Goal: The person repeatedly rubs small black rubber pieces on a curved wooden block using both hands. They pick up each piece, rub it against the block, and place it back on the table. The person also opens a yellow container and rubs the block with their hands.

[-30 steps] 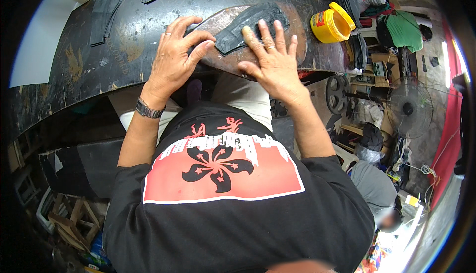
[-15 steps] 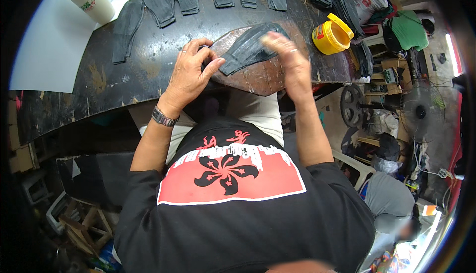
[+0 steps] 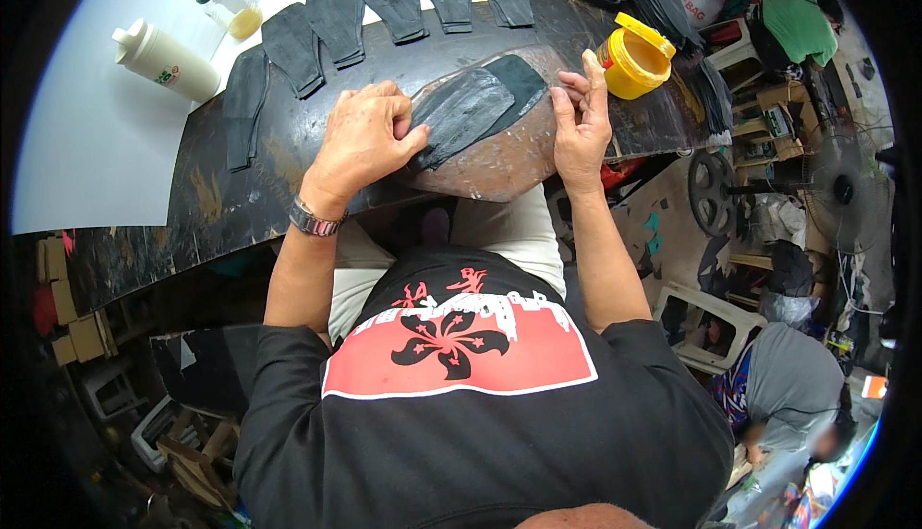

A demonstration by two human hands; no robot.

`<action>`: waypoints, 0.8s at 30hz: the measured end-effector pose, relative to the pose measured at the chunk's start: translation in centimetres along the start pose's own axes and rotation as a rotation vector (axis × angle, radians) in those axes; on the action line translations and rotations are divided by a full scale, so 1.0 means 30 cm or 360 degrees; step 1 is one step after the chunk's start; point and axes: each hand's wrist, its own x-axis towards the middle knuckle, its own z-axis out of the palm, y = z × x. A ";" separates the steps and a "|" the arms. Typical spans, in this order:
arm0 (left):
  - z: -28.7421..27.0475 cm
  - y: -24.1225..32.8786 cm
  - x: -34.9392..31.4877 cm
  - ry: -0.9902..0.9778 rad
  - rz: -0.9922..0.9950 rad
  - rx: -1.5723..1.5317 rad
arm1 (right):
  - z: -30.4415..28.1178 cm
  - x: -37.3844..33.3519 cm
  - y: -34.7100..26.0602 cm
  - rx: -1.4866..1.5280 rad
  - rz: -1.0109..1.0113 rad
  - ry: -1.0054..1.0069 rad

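Observation:
A dark grey, streaked piece of flat sheet material (image 3: 466, 111), leather-like, lies on a brown rounded board (image 3: 480, 179) at the table's front edge. A smoother, darker greenish layer (image 3: 523, 87) shows past its far right end; whether this is a separate piece I cannot tell. My left hand (image 3: 370, 135) has its fingers curled, with thumb and fingertips closed at the piece's near left edge. Off the board's right side, my right hand (image 3: 583, 131) is raised with index finger and thumb apart and other fingers bent, holding nothing I can see. It is near an open yellow tub (image 3: 642, 63).
Several similar dark pieces (image 3: 392, 1) lie in a curved row across the black table (image 3: 202, 231). A white bottle (image 3: 163, 59) and a green-lidded jar (image 3: 230, 6) stand far left. Stacked dark pieces (image 3: 663, 11) lie far right. Beyond are a fan (image 3: 840, 188) and a crouching person (image 3: 792, 385).
My right hand has left the piece and moved right, toward the tub. The darker greenish layer now shows at the piece's far end. My left hand stays at the near edge.

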 end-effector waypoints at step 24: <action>0.158 0.046 0.303 0.0023 0.0761 0.0167 | 0.009 -0.002 -0.021 -0.0007 -0.0063 0.0001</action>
